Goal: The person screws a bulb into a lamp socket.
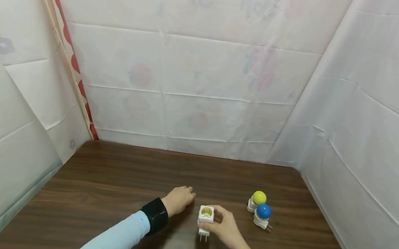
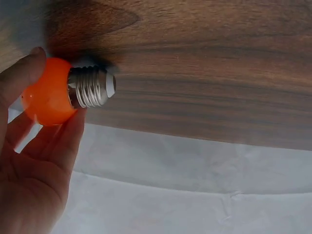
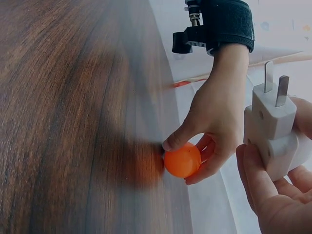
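An orange light bulb (image 2: pixel 48 95) with a silver screw base is held by its round end in my left hand (image 2: pixel 44 165), thumb on one side and fingers on the other. In the head view that hand (image 1: pixel 179 200) covers the bulb. My right hand (image 1: pixel 225 227) grips a white plug-in lamp socket (image 1: pixel 206 220) whose round opening faces up and whose two metal prongs point toward me. The right wrist view shows the socket (image 3: pixel 273 131) close up, apart from the orange bulb (image 3: pixel 182 161).
To the right on the dark wooden table (image 1: pixel 115 172) stand two white plug-in sockets, one with a yellow bulb (image 1: pixel 259 197), the other with a blue bulb (image 1: pixel 263 211). White sheeting (image 1: pixel 193 116) hangs behind and along both sides of the table.
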Motion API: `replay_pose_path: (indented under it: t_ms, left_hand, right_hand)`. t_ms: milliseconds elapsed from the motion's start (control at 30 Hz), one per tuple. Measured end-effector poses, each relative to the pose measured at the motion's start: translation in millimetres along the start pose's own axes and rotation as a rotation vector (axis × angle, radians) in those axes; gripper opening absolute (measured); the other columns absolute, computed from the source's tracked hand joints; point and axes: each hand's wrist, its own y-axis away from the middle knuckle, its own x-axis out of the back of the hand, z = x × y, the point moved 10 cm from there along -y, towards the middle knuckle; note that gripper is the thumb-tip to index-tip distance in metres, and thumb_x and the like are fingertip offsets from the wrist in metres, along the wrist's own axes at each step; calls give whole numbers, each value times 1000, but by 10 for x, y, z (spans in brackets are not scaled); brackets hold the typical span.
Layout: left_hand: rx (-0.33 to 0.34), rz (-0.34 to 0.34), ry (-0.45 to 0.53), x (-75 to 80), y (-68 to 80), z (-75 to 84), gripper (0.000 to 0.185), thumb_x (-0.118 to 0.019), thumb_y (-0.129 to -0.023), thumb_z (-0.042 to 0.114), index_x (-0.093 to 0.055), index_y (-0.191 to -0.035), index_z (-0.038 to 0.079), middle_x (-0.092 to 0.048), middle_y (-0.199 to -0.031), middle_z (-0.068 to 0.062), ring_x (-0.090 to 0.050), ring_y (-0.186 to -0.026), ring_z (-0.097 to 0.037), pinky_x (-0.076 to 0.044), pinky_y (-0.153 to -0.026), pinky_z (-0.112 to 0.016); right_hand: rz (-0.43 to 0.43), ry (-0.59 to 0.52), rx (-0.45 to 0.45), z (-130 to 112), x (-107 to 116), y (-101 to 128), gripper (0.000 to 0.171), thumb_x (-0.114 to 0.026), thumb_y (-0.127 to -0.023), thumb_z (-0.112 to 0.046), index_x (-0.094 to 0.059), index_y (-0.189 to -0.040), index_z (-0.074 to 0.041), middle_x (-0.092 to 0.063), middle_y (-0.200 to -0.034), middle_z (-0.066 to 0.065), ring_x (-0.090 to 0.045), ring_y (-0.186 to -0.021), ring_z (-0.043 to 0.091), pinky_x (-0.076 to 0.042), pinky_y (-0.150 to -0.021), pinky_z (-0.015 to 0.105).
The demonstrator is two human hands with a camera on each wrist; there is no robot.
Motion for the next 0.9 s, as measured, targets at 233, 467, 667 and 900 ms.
replay_pose_path:
  t_ms: [233, 467, 667, 900]
  left_hand:
    - [3, 8, -17, 28, 16, 6, 15, -74, -73, 11, -64, -84, 13, -57, -79, -3, -58, -70, -17, -51, -58, -26]
    - [31, 101, 94, 213, 18, -143, 25, -75, -71, 11, -64, -93, 9, -59, -85, -5, -61, -72, -19, -53, -59, -27]
    - [264, 259, 532, 500, 100, -603, 48, -77, -72, 17, -61, -115, 5, -63, -110, -10, -62, -94, -24, -52, -79, -38]
    - [365, 392, 1235, 812, 222, -735, 51, -74, -77, 14, -56, -123, 7, -63, -109, -11, -63, -93, -18, -54, -76, -27]
  right_hand:
    - [-11, -11, -18, -9, -30, 14, 48, -73, -76, -10, -53, -117, 5, -61, -103, 12, -63, -90, 19, -53, -70, 23]
    - [-8, -9, -13, -3, -45, 4, 48, -73, -77, -11, -54, -117, 4, -62, -103, 12, -63, -90, 19, -53, -70, 23]
    - [3, -24, -14, 1, -50, -12, 46, -73, -76, -8, -54, -117, 4, -62, -102, 10, -62, -89, 18, -53, -70, 24]
    - [-2, -11, -7, -174, -60, 7, 45, -73, -76, -8, -55, -115, 6, -62, -101, 13, -63, -90, 21, -53, -71, 24]
